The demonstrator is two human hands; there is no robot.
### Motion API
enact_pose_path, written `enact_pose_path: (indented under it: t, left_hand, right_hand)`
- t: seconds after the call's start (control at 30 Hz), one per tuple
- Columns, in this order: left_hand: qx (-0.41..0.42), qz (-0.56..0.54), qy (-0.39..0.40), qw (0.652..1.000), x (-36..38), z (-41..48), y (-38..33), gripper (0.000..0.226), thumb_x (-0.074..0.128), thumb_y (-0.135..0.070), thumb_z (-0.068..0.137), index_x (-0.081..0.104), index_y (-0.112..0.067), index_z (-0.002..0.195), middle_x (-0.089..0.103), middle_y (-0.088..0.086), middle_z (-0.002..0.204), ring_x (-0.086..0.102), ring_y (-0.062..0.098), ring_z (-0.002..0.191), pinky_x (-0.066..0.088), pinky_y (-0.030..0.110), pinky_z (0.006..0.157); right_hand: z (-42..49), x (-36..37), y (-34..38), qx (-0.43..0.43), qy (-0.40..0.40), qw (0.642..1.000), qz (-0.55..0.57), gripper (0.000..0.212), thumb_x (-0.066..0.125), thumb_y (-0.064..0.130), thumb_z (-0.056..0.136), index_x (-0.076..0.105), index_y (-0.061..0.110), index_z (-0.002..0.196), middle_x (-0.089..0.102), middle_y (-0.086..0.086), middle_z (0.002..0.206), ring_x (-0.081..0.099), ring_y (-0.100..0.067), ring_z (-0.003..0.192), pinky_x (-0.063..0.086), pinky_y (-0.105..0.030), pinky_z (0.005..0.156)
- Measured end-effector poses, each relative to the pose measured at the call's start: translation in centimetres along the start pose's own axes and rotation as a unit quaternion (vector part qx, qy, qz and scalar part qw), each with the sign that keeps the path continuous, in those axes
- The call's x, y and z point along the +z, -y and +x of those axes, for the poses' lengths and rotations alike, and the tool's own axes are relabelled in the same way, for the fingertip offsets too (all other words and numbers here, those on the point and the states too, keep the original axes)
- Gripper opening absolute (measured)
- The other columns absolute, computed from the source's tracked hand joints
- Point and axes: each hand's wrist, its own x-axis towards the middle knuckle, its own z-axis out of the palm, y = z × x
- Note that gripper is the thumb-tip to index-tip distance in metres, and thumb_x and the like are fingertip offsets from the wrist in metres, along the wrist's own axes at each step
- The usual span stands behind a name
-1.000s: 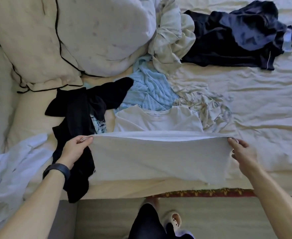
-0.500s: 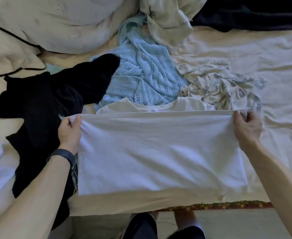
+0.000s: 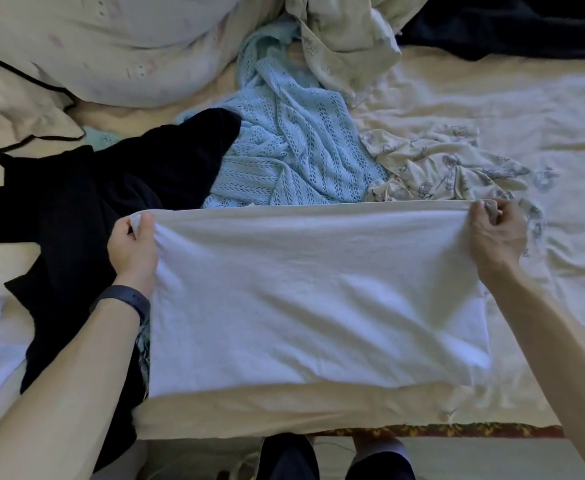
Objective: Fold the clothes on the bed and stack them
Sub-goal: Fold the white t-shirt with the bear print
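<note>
Both hands, left (image 3: 132, 247) and right (image 3: 495, 233), are pinching the shirt's (image 3: 315, 299) far corners, stretching it taut so I'm laying the fold flat on the bed (image 3: 492, 109).

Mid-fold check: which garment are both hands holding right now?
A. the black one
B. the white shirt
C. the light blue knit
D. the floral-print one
B: the left hand and right hand each pinch a far corner of the white shirt, its far edge pulled taut between them.
</note>
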Motion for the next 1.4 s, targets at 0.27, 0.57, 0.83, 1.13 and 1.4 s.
enact_pose_path:
  t: [0.27,0.57,0.83,1.13,1.4]
  left_hand:
    - [-0.019,0.040,0.022,0.999,1.4,0.5,-0.4,0.028,0.061,-0.042,0.096,0.058,-0.021,0.114,0.060,-0.008,0.095,0.059,0.020,0.094,0.049,0.036,0.086]
    - [0.398,0.336,0.162,0.838,8.4,-16.9,2.6,0.070,0.054,-0.050,0.093,0.039,-0.018,0.153,0.032,0.011,0.161,0.029,0.035,0.148,0.022,0.061,0.115]
    - [0.452,0.467,0.186,0.737,6.6,-13.8,8.7,0.068,0.030,-0.063,0.098,0.011,-0.039,0.159,0.003,-0.004,0.169,0.003,0.022,0.155,-0.001,0.056,0.119]
    - [0.404,0.426,0.194,0.786,4.3,-16.8,8.9,0.069,0.030,-0.065,0.096,0.017,-0.038,0.159,0.005,0.001,0.169,0.006,0.029,0.155,0.004,0.063,0.119]
    - [0.314,0.505,0.198,0.779,-1.6,-15.2,13.3,0.070,0.013,-0.071,0.096,0.010,-0.040,0.159,-0.002,-0.003,0.169,0.003,0.024,0.155,0.001,0.055,0.120]
  right_hand:
    - [0.1,0.7,0.3,0.019,0.007,0.997,-0.079,0.034,0.055,0.039,0.098,0.062,0.012,0.118,0.062,-0.008,0.102,0.059,-0.027,0.104,0.039,-0.030,0.084]
    - [-15.4,5.1,-0.1,-0.340,0.021,0.911,-0.231,0.060,0.055,0.042,0.095,0.052,0.010,0.145,0.041,-0.015,0.159,0.036,-0.030,0.146,0.027,-0.049,0.114]
    - [-9.4,7.1,-2.9,-0.369,0.155,0.798,-0.450,0.066,0.027,0.059,0.104,0.007,0.037,0.163,-0.004,-0.001,0.172,-0.007,-0.017,0.158,-0.022,-0.049,0.120]
    - [-20.5,6.1,-5.6,-0.436,0.146,0.800,-0.386,0.062,0.042,0.045,0.103,0.028,0.027,0.161,0.014,-0.008,0.171,0.013,-0.025,0.158,0.006,-0.059,0.125]
    - [-14.7,-3.0,-9.8,-0.301,0.189,0.800,-0.484,0.065,0.021,0.055,0.103,0.003,0.037,0.162,-0.010,0.003,0.171,-0.012,-0.015,0.157,-0.017,-0.051,0.123]
